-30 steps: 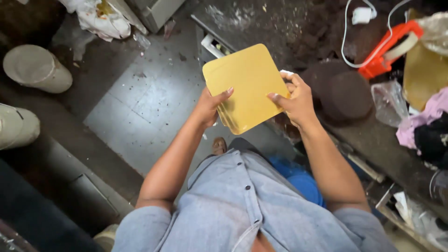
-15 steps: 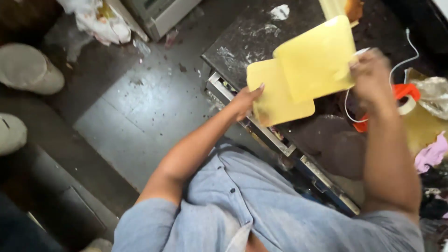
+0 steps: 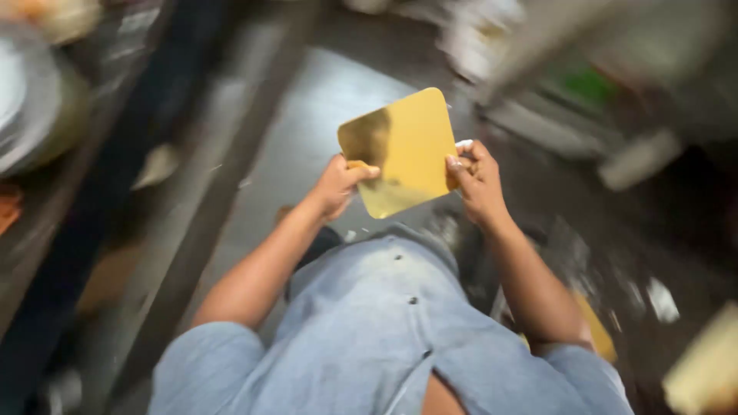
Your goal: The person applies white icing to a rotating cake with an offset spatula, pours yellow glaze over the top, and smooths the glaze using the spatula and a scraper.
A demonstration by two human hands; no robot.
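Note:
I hold a square golden sheet point(image 3: 401, 150) with rounded corners in front of my body, above a grey floor. My left hand point(image 3: 339, 184) grips its lower left edge, thumb on top. At the sheet's right edge my right hand point(image 3: 475, 184) pinches it, with something small and white by the fingers. Whether more sheets lie under the top one I cannot tell. The picture is blurred by head motion.
A dark workbench point(image 3: 615, 230) runs along the right with blurred clutter and a yellowish piece point(image 3: 707, 376) at its lower right. Dark shelving with round metal ware point(image 3: 31, 115) stands on the left. The grey floor point(image 3: 307, 138) lies between them.
The view has swung left, away from the bench. My right hand, raised with a separate sheet half a second ago, has come back down to the golden sheet held by both hands.

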